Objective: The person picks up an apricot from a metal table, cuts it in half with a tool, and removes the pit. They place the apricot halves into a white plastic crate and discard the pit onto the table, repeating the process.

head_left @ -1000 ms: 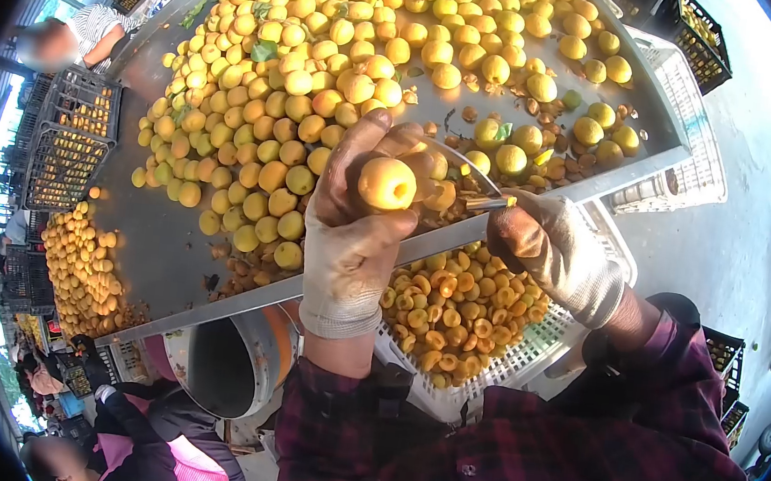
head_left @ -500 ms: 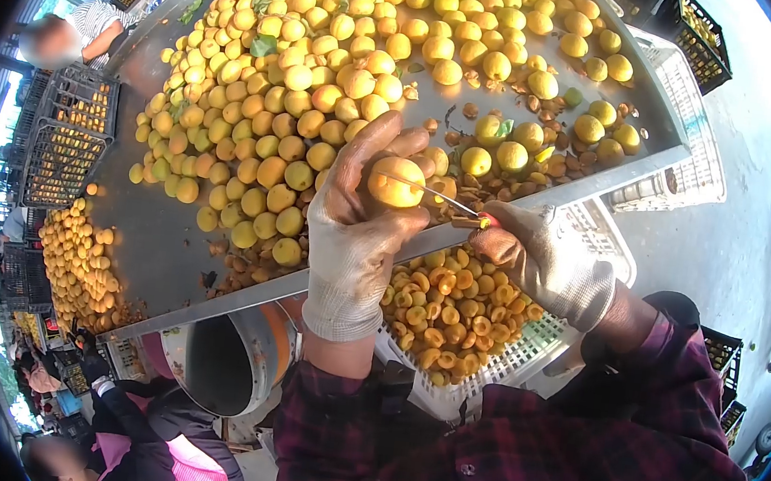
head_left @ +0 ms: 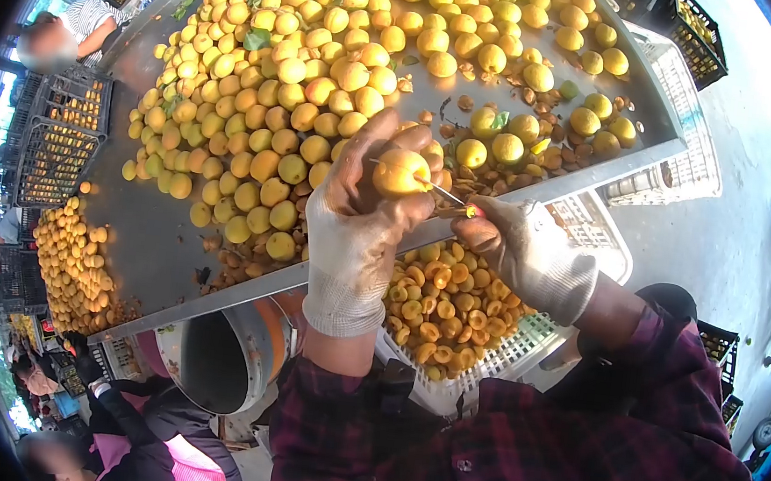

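Observation:
My left hand [head_left: 354, 228], in a white glove with stained fingers, is closed around a yellow apricot [head_left: 402, 173] above the metal table's front edge. In my right hand [head_left: 526, 246], also gloved, is a small knife [head_left: 448, 195] with a red and yellow handle. Its thin blade points left and meets the apricot's right side, where the flesh looks cut. Below both hands, a white basket [head_left: 539, 341] holds many halved apricots [head_left: 454, 304]. Whole apricots [head_left: 265, 134] are heaped on the metal table [head_left: 154, 254] beyond my hands.
Pits and scraps [head_left: 553, 164] lie near the table edge [head_left: 590, 173]. A bucket [head_left: 218, 359] stands under the table. White crates [head_left: 695, 160] are at the right, black crates [head_left: 62, 141] at the left. One person [head_left: 88, 26] is at upper left, another [head_left: 167, 443] at lower left.
The blade has gone from lying across the apricot's face to its right side, and the apricot has turned in my left hand. My right hand has shifted slightly left. The whole view has moved a little.

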Demonstrator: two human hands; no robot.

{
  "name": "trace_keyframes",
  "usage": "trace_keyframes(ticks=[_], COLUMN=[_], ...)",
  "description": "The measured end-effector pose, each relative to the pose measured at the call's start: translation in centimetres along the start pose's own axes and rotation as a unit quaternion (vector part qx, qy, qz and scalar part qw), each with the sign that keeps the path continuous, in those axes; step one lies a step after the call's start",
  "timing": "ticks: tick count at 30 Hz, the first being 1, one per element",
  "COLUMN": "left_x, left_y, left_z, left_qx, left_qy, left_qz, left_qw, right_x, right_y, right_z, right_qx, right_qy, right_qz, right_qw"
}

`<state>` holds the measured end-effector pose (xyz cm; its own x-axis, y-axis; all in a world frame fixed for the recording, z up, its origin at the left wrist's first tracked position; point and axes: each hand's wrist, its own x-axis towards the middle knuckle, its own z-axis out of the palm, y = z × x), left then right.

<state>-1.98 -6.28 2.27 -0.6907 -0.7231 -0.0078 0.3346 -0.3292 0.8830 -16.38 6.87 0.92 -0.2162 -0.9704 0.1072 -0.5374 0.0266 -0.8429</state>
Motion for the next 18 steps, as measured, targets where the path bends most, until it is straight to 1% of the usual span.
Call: trace_keyframes(ticks=[1,2,3,4,5,7,8,9,10,11,12,14,15,17,18], left_x=[0.1,0.2,0.2,0.2,0.2,0.1,0.1,0.1,0.0,-0.2,-0.4,-0.2,-0.1,0.1,0.0], left_y=[-0.4,-0.7,-0.8,-0.9,-1.0,-1.1,-1.1,-1.0,-0.8,-0.6,-0.5,-1.7,-2.4,-2.4,-1.9], left_z=[0.1,0.3,0.6,1.1,1.4,1.9,2.0,2.1,2.1,2.0,2.0,1.4,1.2,1.1,1.4], left_qx=[-0.038,-0.076,-0.077,-0.079,-0.083,-0.088,-0.07,-0.05,-0.049,-0.013,0.023,0.011,-0.001,0.001,0.009], left_qy=[-0.004,-0.012,-0.017,-0.006,0.006,0.019,0.041,0.063,0.062,0.061,0.06,0.054,0.048,0.052,0.062], left_qz=[0.006,0.011,0.008,0.003,-0.001,-0.001,-0.005,-0.008,-0.006,-0.004,-0.004,-0.01,-0.012,-0.021,-0.016], left_qw=[0.999,0.997,0.997,0.997,0.997,0.996,0.997,0.997,0.997,0.998,0.998,0.998,0.999,0.998,0.998], right_x=[0.0,0.3,0.6,0.7,0.9,1.5,1.6,1.7,1.7,1.6,1.5,1.3,1.3,1.6,1.6], right_y=[-0.2,-1.2,-1.9,-1.0,-0.5,-0.2,-0.1,-0.3,-0.4,-0.6,-0.8,-1.4,-1.6,-2.1,-2.0], right_z=[0.2,0.5,0.7,1.6,2.1,2.6,2.3,2.3,2.5,2.7,3.2,4.0,3.6,2.7,2.7], right_qx=[0.0,0.031,0.061,0.085,0.082,0.119,0.103,0.102,0.105,0.108,0.11,0.159,0.158,0.164,0.187], right_qy=[0.001,-0.01,-0.018,-0.015,-0.013,0.053,0.032,0.032,0.022,0.012,0.012,0.059,0.062,0.015,0.03], right_qz=[0.003,0.047,0.09,0.11,0.112,0.013,0.032,0.03,0.052,0.077,0.077,0.066,0.066,0.11,0.086], right_qw=[1.0,0.998,0.994,0.99,0.99,0.991,0.994,0.994,0.993,0.991,0.991,0.983,0.983,0.98,0.978])
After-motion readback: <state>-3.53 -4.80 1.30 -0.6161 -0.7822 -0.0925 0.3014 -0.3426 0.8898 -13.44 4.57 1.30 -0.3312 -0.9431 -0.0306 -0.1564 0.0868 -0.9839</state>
